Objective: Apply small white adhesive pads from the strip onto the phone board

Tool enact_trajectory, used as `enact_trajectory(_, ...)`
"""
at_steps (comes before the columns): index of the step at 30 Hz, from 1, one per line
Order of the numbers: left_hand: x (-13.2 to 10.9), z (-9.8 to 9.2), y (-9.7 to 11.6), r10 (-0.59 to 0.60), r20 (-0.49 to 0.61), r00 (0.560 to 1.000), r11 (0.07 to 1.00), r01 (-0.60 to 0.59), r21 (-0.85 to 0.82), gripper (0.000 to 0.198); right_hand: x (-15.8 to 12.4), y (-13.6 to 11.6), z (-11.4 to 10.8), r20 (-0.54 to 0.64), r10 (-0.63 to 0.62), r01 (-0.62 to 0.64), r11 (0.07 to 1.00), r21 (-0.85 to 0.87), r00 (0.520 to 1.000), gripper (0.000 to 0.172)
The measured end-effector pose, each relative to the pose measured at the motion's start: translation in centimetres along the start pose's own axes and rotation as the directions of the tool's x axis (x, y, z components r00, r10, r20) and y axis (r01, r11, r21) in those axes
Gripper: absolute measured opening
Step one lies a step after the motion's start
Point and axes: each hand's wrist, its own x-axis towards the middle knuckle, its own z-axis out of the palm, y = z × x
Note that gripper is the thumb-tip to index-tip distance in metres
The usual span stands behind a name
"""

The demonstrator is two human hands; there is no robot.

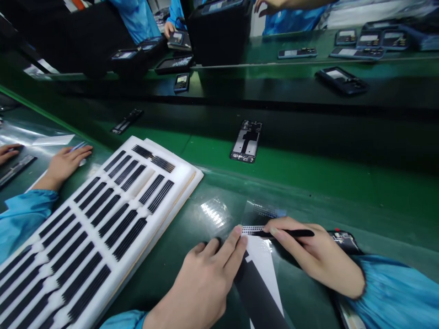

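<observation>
My right hand (315,256) is closed around black tweezers (298,233), whose tips point left over a small strip of white dots (252,230). My left hand (206,278) lies with its fingers stretched out, the fingertips pressing at the left end of that dotted strip. Beneath the strip is a white sheet (265,265), and a dark grey strip (255,292) partly covers it. Clear film with small dots (260,209) lies just beyond. An opened phone (345,240) is partly hidden behind my right wrist.
A white foam tray (183,171) with rows of black strips stands at left. Past the bench edge, a phone frame (246,141) lies on the green conveyor. More phones (343,80) sit on the shelf beyond. A co-worker's hand (66,164) rests at far left.
</observation>
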Motion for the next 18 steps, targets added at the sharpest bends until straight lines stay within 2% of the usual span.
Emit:
enact_trajectory(7, 0.1, 0.3, 0.0, 0.017, -0.033, 0.999, 1.0, -0.016, 0.011, 0.084, 0.1, 0.1, -0.3, 0.021, -0.1, 0.1, 0.995, 0.024, 0.995, 0.018)
enact_trajectory(18, 0.1, 0.4, 0.1, 0.007, -0.068, 0.998, 1.0, -0.007, -0.002, 0.077, 1.0, -0.1, -0.6, 0.097, -0.05, 0.04, 0.994, 0.104, 0.994, 0.02)
